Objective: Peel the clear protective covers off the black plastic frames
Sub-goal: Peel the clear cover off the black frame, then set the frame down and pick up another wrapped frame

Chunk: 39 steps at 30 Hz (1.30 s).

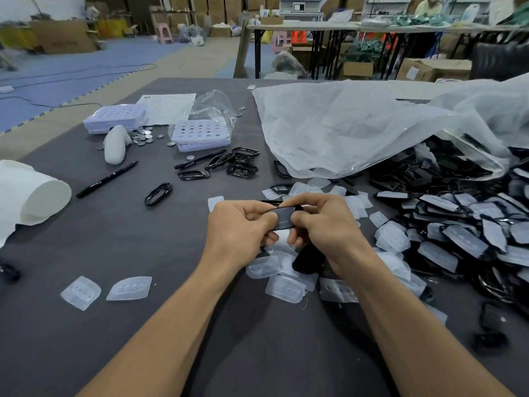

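Note:
My left hand [239, 227] and my right hand [320, 222] meet above the middle of the dark table and together grip one black plastic frame [282, 218] with its clear cover, fingers curled round its two ends. A big pile of covered black frames [458, 230] lies to the right. Bare black frames [240, 164] sit in a small group farther back, one more [158, 194] lying apart to the left. Loose clear covers [282, 282] are scattered under and around my hands, and two more [106, 290] lie at the left front.
A large crumpled plastic bag [372, 124] covers the back right. Two lilac hole trays [200, 134] [114, 117], coin cells [143, 136], two black markers [107, 179] [200, 159], a white foam piece [114, 144] and a white roll [31, 193] lie at the left.

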Available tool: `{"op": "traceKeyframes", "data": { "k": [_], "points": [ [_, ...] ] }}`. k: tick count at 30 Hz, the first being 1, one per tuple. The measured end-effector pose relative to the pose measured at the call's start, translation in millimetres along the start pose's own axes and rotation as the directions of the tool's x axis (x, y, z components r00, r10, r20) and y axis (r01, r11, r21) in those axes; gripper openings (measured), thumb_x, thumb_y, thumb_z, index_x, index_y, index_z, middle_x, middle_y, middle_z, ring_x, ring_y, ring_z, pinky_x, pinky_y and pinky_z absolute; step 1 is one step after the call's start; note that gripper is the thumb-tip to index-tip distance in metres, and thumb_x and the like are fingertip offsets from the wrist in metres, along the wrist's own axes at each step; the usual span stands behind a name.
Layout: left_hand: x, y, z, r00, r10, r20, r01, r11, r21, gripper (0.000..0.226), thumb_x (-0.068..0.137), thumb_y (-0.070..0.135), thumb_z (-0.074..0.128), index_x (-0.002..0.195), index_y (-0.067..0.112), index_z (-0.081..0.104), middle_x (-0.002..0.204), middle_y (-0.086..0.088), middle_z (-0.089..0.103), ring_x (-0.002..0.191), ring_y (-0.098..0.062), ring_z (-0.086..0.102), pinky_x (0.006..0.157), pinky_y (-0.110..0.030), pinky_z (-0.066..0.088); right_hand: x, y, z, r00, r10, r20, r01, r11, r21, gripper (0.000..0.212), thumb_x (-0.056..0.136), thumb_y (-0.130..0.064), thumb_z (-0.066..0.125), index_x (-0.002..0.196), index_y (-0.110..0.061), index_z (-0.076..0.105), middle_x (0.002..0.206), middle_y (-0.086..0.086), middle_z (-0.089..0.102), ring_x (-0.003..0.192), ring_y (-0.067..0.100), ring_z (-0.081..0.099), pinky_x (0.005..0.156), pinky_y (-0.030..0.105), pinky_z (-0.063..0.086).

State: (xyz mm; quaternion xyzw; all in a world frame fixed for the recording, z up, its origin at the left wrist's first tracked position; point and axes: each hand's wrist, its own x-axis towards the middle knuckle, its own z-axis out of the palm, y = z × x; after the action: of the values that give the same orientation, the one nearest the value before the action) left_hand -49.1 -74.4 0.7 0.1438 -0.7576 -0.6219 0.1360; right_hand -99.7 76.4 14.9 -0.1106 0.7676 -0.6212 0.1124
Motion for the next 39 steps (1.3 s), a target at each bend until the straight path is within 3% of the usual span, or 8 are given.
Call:
{"op": "traceKeyframes", "data": {
  "k": [4, 12, 19, 25, 28, 32, 35, 39],
  "points": [
    [0, 8, 7, 0.998, -0.063, -0.004, 0.062, 0.989, -0.134, 0.029, 0.086, -0.010, 0.071, 0.070, 0.012, 0.081, 0.058, -0.016, 0.071, 0.043, -0.017, 0.062, 0.046, -0.025, 0.053, -10, -17, -4, 0.973, -0.219, 0.071, 0.224, 0.828, -0.514, 0.030, 0.076, -0.018, 0.078, 0.103, -0.032, 0.078, 0.090, -0.012, 0.074, 0.075, -0.001, 0.062, 0.071, 0.011, 0.046],
    [-12, 23, 34, 0.994, -0.062, 0.088, 0.069, 0.995, -0.070, 0.025, 0.081, -0.010, 0.071, 0.072, 0.011, 0.082, 0.060, -0.017, 0.071, 0.041, -0.019, 0.059, 0.044, -0.024, 0.050, -44, -34, -45, 0.978, -0.175, 0.117, 0.201, 0.613, -0.764, 0.026, 0.085, -0.030, 0.075, 0.110, -0.038, 0.076, 0.094, -0.004, 0.074, 0.090, 0.021, 0.066, 0.080, 0.034, 0.055],
    [-19, 44, 76, 0.981, 0.188, 0.045, -0.192, 0.932, 0.308, 0.021, 0.086, 0.036, 0.073, 0.066, 0.040, 0.076, 0.052, 0.005, 0.066, 0.050, -0.007, 0.061, 0.050, -0.017, 0.045, -44, -38, -141, 0.991, -0.093, -0.095, -0.019, 0.608, -0.794, 0.036, 0.083, -0.033, 0.083, 0.118, -0.031, 0.076, 0.113, -0.008, 0.077, 0.106, 0.017, 0.070, 0.096, 0.039, 0.057],
    [-11, 34, 65, 0.965, 0.242, -0.103, -0.121, 0.757, 0.642, 0.021, 0.092, 0.039, 0.062, 0.074, 0.041, 0.072, 0.065, 0.013, 0.067, 0.074, -0.020, 0.064, 0.066, -0.033, 0.047, -27, -22, -220, 0.960, 0.019, -0.278, -0.256, 0.456, -0.853, 0.026, 0.083, -0.029, 0.082, 0.109, -0.025, 0.079, 0.117, -0.003, 0.076, 0.093, 0.015, 0.068, 0.085, 0.029, 0.054],
    [-4, 21, 50, 0.956, 0.267, -0.119, -0.120, 0.729, 0.674, 0.017, 0.092, 0.034, 0.062, 0.087, 0.040, 0.077, 0.071, 0.016, 0.069, 0.081, -0.018, 0.062, 0.069, -0.033, 0.042, -27, -15, -226, 0.960, 0.100, -0.261, -0.279, 0.421, -0.863, 0.029, 0.082, -0.024, 0.078, 0.111, -0.025, 0.077, 0.105, -0.006, 0.077, 0.074, 0.003, 0.062, 0.068, 0.021, 0.047],
    [7, 6, 32, 0.949, 0.311, -0.048, -0.177, 0.655, 0.735, 0.019, 0.091, 0.028, 0.069, 0.106, 0.033, 0.080, 0.091, 0.012, 0.068, 0.106, -0.024, 0.052, 0.093, -0.039, 0.042, -18, -13, -197, 0.962, -0.009, -0.272, -0.236, 0.471, -0.850, 0.044, 0.086, -0.018, 0.070, 0.129, -0.030, 0.069, 0.130, -0.001, 0.070, 0.118, 0.022, 0.065, 0.096, 0.031, 0.051],
    [13, 2, 26, 0.964, 0.265, 0.006, -0.173, 0.614, 0.770, 0.033, 0.091, 0.031, 0.069, 0.124, 0.033, 0.073, 0.130, 0.007, 0.069, 0.128, -0.025, 0.049, 0.110, -0.040, 0.036, -4, -14, -160, 0.974, -0.065, -0.217, -0.149, 0.538, -0.830, 0.044, 0.087, -0.012, 0.064, 0.128, -0.028, 0.071, 0.131, 0.002, 0.070, 0.122, 0.028, 0.063, 0.101, 0.035, 0.051],
    [18, -4, 24, 0.978, 0.209, 0.020, -0.159, 0.675, 0.721, 0.031, 0.091, 0.032, 0.069, 0.121, 0.034, 0.076, 0.120, 0.001, 0.072, 0.116, -0.026, 0.056, 0.100, -0.041, 0.045, 23, -10, -115, 0.989, -0.036, -0.147, -0.095, 0.609, -0.788, 0.042, 0.090, -0.004, 0.058, 0.125, -0.022, 0.072, 0.126, 0.004, 0.072, 0.115, 0.027, 0.066, 0.094, 0.032, 0.053]
  ]
}}
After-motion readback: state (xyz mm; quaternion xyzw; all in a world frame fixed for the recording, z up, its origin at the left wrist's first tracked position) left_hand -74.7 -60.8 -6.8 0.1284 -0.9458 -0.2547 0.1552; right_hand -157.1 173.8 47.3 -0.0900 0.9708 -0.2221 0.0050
